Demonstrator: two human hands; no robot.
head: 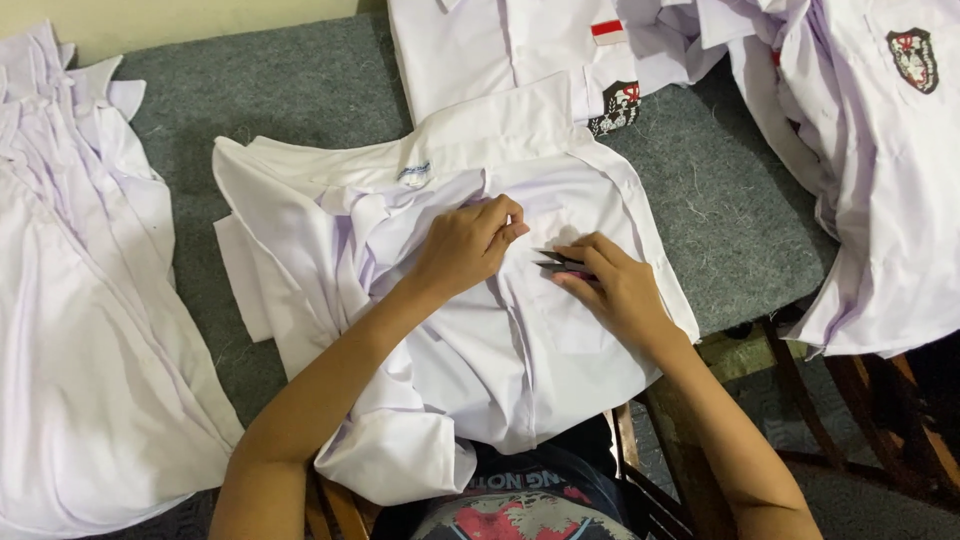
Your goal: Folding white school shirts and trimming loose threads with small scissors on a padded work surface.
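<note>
White shirt [520, 340]: spread flat on the grey felt-covered surface [720, 210], collar end away from the viewer, lower edge and one cuffed sleeve [400, 455] hanging over the near edge toward the lap. Small label [416, 172] visible inside the collar band. Fabric bunched in folds just left of centre.

Left hand [468, 243]: resting on the middle of the shirt, fingers curled and fingertips [514, 222] pinched together on a small fold of cloth.

Right hand [618, 285]: lying on the shirt just beside the left, fingers closed around a small dark pointed tool [556, 262], tip directed left toward the pinched fold. Kind of tool too small to tell; looks like thread snips or tweezers.

Pile of white garments [80, 330]: at far left, stacked on the same surface, draping over its near edge.

Second white shirt [510, 50]: at top centre, partly under the collar of the worked shirt, with a dark shield-shaped badge [616, 106] and a red-and-white patch [606, 31].

Heap of white shirts [880, 190]: at right, hanging off the surface edge, one with a dark shield-shaped badge [912, 58] on top.

Wooden frame [800, 400]: brown slats below the right edge of the surface.

Dark printed shirt [530, 500]: worn by the person, seen at bottom centre.
</note>
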